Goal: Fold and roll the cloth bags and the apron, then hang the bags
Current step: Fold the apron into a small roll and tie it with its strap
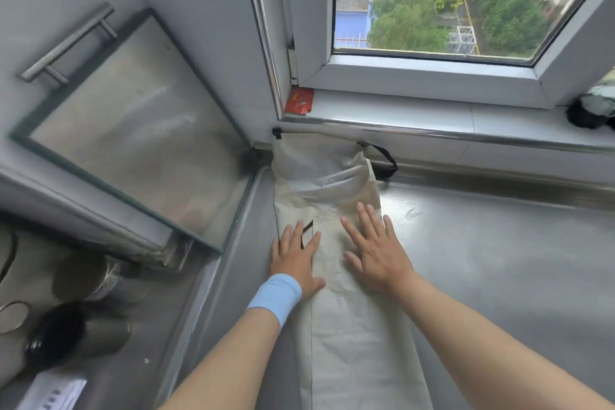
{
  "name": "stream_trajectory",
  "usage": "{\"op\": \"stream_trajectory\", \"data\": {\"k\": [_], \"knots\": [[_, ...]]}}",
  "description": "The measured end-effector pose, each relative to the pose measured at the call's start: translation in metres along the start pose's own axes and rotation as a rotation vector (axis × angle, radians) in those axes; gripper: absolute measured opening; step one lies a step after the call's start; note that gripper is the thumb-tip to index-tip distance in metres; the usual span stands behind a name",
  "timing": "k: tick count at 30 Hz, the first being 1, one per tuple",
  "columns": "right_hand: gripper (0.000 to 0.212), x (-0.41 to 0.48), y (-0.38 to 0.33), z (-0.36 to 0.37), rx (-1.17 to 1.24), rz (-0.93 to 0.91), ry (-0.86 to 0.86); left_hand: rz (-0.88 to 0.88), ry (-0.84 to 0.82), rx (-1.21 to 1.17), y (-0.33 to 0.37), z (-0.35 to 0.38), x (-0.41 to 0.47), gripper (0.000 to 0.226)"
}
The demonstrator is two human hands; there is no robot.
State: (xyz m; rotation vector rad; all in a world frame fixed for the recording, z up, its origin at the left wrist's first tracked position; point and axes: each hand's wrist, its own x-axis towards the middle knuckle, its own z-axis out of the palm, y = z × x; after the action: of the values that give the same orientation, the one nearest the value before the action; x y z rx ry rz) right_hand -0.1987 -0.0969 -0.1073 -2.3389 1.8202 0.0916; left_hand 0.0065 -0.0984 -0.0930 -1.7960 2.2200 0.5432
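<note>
A long cream cloth [352, 336], folded into a narrow strip, lies along the steel counter [499, 276] and runs up against the wall under the window sill. Black straps [382, 156] stick out at its far end. My left hand [296, 260], with a light blue wristband, presses flat on the strip's left edge, fingers straight. On the right half of the strip, just beside the left, rests my right hand [372, 246], also flat with spread fingers. Neither hand grips anything.
An open glass-fronted cabinet door [126, 130] with a metal handle [66, 43] swings out at the left. Metal canisters [90, 280] stand on the lower left. A red packet [299, 101] and a dark object [585, 113] sit on the window sill.
</note>
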Motion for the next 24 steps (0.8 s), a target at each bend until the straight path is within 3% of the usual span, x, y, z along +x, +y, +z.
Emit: {"op": "stream_trajectory", "data": {"k": [2,7,10,12,16,18,21,24], "knots": [[0.065,-0.015,-0.005,-0.003,0.010,0.016,0.109,-0.025,0.025,-0.025,0.001,-0.002,-0.012,0.100],[0.068,-0.079,-0.017,0.013,0.017,-0.038,0.084,-0.100,0.118,-0.198,0.008,0.016,-0.065,0.073],[0.075,-0.113,-0.024,0.023,-0.010,-0.103,-0.096,0.003,0.252,-0.188,0.016,0.030,-0.103,0.040],[0.073,-0.133,-0.028,0.029,-0.037,-0.102,-0.227,0.086,0.231,-0.143,0.024,0.043,-0.129,0.033],[0.068,-0.172,-0.035,0.025,-0.021,-0.043,-0.213,0.125,-0.049,-0.060,0.040,0.061,-0.168,0.062],[0.076,-0.196,-0.036,0.028,-0.008,-0.102,-0.185,0.105,-0.121,0.007,0.043,0.065,-0.180,0.078],[0.106,-0.238,-0.037,0.037,0.020,-0.260,-0.247,0.086,-0.140,0.091,0.049,0.073,-0.197,0.089],[0.125,-0.272,-0.036,0.052,-0.099,-0.306,-0.272,0.150,-0.060,0.076,0.059,0.087,-0.217,0.084]]}}
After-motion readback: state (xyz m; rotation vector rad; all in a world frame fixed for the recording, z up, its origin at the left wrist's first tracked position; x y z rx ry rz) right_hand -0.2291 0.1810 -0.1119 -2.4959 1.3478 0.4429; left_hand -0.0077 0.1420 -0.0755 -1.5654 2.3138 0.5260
